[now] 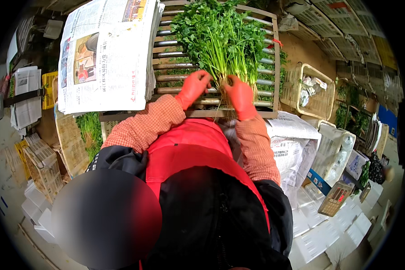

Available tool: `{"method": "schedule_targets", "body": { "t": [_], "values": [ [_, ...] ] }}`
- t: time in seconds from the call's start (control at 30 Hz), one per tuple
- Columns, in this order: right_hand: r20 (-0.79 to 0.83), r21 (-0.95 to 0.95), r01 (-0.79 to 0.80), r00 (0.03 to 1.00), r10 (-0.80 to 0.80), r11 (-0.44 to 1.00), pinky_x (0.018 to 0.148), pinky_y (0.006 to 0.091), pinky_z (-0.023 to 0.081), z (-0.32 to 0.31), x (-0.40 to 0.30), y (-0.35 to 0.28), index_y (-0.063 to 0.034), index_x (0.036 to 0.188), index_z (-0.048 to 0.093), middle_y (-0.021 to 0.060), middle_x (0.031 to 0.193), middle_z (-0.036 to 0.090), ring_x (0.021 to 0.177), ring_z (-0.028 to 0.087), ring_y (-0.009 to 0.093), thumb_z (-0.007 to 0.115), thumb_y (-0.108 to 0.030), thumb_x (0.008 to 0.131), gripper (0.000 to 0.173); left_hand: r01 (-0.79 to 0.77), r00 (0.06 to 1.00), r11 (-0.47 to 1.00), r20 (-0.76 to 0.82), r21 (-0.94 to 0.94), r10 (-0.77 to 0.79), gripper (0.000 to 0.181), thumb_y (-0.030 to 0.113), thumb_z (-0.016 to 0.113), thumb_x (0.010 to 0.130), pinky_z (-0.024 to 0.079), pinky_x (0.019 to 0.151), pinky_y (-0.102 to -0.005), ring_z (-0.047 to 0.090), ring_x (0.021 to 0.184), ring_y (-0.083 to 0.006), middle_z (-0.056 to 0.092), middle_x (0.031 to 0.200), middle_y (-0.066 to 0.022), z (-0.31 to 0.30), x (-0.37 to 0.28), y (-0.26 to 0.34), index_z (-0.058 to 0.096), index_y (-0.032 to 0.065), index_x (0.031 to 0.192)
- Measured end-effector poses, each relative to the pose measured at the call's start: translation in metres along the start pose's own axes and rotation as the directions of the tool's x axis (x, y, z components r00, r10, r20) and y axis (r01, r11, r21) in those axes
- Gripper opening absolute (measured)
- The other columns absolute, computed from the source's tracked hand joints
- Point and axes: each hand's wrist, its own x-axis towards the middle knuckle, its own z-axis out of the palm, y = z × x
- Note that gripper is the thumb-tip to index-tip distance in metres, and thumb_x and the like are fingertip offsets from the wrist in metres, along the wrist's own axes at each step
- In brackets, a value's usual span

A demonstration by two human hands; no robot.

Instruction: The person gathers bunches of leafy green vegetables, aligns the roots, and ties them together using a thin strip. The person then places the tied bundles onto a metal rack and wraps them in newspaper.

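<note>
A heap of leafy greens with pale stems and thin roots, apparently Chinese celery, lies on a rack of metal bars, leaves pointing away from me. My right hand, in an orange-red glove, closes on the stem bases just above the roots. At the left edge of the same stems is my left hand, gloved alike, its fingers curled. Whether its fingertips pinch a stem cannot be made out. A thick stack of newspapers covers the rack's left part, beside my left forearm.
Newspaper lines a crate by my right elbow. A plastic crate with crumpled paper stands farther right. Another crate with greens is at my left. A digital scale display and white foam boxes sit at lower right.
</note>
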Motion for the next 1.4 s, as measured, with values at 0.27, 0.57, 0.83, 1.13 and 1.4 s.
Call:
{"method": "schedule_targets", "body": {
  "t": [0.27, 0.57, 0.83, 1.13, 1.4],
  "values": [
    [-0.096, 0.238, 0.075, 0.994, -0.054, 0.968, 0.054, 0.0398, 0.049, -0.002, -0.013, -0.046, -0.0122, 0.093, 0.064, 0.0122, 0.071, 0.064, 0.064, 0.062, 0.032, 0.061, -0.026, 0.082, 0.018, -0.004, 0.992, 0.994, 0.125, -0.106, 0.017, 0.039, 0.036, 0.049, 0.093, 0.047, 0.066, -0.0273, 0.055, 0.073, -0.0123, 0.060, 0.084, -0.0050, 0.010, -0.003, -0.001, 0.059, -0.0006, 0.099],
    [0.343, 0.664, -0.399, 0.914, 0.216, 0.632, 0.044, 0.0218, 0.041, -0.036, 0.010, -0.046, -0.0037, 0.100, 0.067, 0.0047, 0.067, 0.064, 0.048, 0.054, 0.006, 0.060, -0.019, 0.086, 0.022, 0.145, 0.983, 0.956, 0.149, -0.257, -0.109, 0.035, 0.028, 0.039, 0.096, 0.045, 0.050, -0.0290, 0.054, 0.050, -0.0177, 0.059, 0.069, -0.0096, -0.008, -0.016, 0.015, 0.055, -0.0019, 0.089],
    [0.422, 0.797, -0.468, 0.884, 0.203, 0.382, 0.041, 0.0212, 0.035, -0.011, 0.036, -0.062, 0.0036, 0.096, 0.063, 0.0025, 0.059, 0.058, 0.044, 0.048, 0.008, 0.062, -0.017, 0.085, 0.024, 0.089, 0.983, 0.983, 0.171, -0.163, -0.060, 0.030, 0.027, 0.039, 0.095, 0.031, 0.040, -0.0231, 0.041, 0.043, -0.0094, 0.052, 0.062, -0.0025, -0.017, -0.018, 0.018, 0.055, 0.0020, 0.092],
    [0.475, 0.770, -0.469, 0.874, 0.103, 0.432, 0.040, 0.0200, 0.031, 0.001, 0.029, -0.052, -0.0004, 0.084, 0.064, -0.0007, 0.057, 0.056, 0.045, 0.045, 0.005, 0.064, -0.017, 0.084, 0.017, 0.176, 0.917, 0.983, 0.373, -0.059, -0.142, 0.025, 0.023, 0.041, 0.091, 0.028, 0.036, -0.0231, 0.039, 0.038, -0.0084, 0.051, 0.059, -0.0017, -0.027, -0.016, 0.026, 0.056, 0.0042, 0.088],
    [0.262, 0.909, -0.316, 0.940, 0.217, 0.274, 0.039, 0.0218, 0.033, -0.048, 0.007, -0.062, -0.0021, 0.080, 0.062, 0.0017, 0.059, 0.057, 0.044, 0.048, 0.007, 0.061, -0.014, 0.084, 0.013, 0.068, 0.986, 0.987, 0.141, 0.146, -0.089, 0.026, 0.023, 0.042, 0.092, 0.036, 0.038, -0.0289, 0.047, 0.040, -0.0135, 0.053, 0.055, -0.0062, -0.023, -0.020, 0.028, 0.056, 0.0013, 0.088]
  ]
}}
